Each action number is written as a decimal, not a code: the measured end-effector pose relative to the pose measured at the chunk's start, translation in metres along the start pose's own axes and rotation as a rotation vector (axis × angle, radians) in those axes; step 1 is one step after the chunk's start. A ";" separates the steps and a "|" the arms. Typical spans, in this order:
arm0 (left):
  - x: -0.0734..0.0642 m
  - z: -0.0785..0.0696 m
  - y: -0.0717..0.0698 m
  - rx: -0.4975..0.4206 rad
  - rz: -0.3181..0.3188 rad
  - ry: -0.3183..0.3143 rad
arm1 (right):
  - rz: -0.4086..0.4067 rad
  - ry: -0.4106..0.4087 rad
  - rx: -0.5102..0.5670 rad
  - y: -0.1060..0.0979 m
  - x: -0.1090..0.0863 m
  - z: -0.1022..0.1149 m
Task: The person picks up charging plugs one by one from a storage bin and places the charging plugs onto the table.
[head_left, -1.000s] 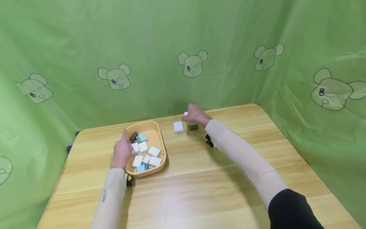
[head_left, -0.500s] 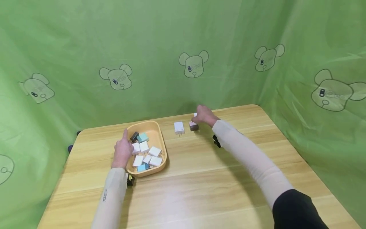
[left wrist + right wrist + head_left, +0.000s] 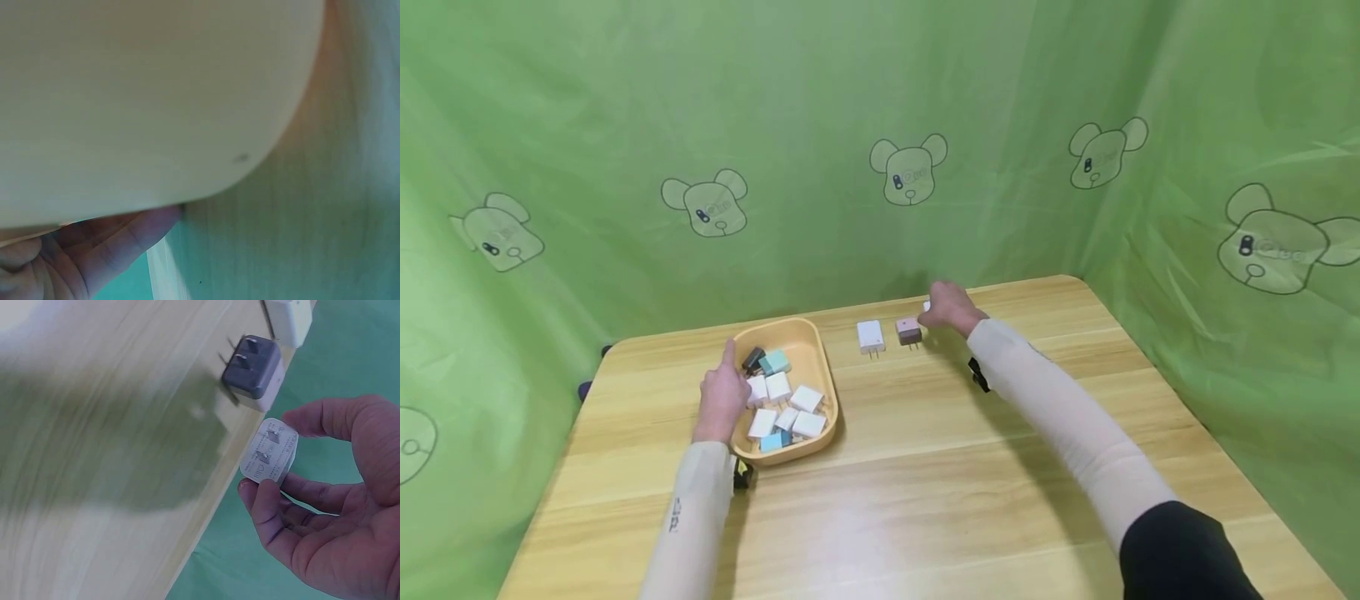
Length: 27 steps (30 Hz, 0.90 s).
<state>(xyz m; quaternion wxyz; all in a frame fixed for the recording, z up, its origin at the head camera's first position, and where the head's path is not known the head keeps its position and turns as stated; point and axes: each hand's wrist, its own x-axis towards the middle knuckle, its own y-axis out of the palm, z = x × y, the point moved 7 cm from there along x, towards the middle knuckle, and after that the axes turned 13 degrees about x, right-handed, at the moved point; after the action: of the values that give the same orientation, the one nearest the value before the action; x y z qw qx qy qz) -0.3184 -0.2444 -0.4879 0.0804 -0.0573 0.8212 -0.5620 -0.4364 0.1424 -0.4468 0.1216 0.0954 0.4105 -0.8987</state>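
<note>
My right hand (image 3: 953, 307) pinches a small white charger plug (image 3: 270, 452) between thumb and fingers near the back edge of the table; its printed face and two prongs show in the right wrist view. Just left of it lies a pink and dark brown charger plug (image 3: 908, 332), prongs toward me. Further left is a larger white charger plug (image 3: 870, 335). My left hand (image 3: 724, 396) grips the left rim of an orange tray (image 3: 831, 387), thumb over the rim and fingers outside it. Several white, blue, teal and black plugs lie in the tray's lower and left parts.
The wooden table (image 3: 925, 500) ends at a green curtain (image 3: 805, 167) behind and at both sides. The right hand reaches across the back edge. A black wrist device (image 3: 979, 375) is under the right forearm, another (image 3: 742, 473) beside the left wrist.
My right hand has moved right with the white charger plug, past the pink and brown plug, which is now uncovered. The left hand stays on the tray.
</note>
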 end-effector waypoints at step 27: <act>0.003 0.003 0.001 0.040 -0.019 -0.010 | 0.015 0.034 -0.068 0.010 0.007 -0.028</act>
<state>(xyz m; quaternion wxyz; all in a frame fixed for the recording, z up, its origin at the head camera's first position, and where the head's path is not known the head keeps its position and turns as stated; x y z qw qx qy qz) -0.3204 -0.2474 -0.4904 0.0801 -0.0664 0.8087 -0.5789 -0.4387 0.1564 -0.4736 0.1247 0.1094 0.4422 -0.8814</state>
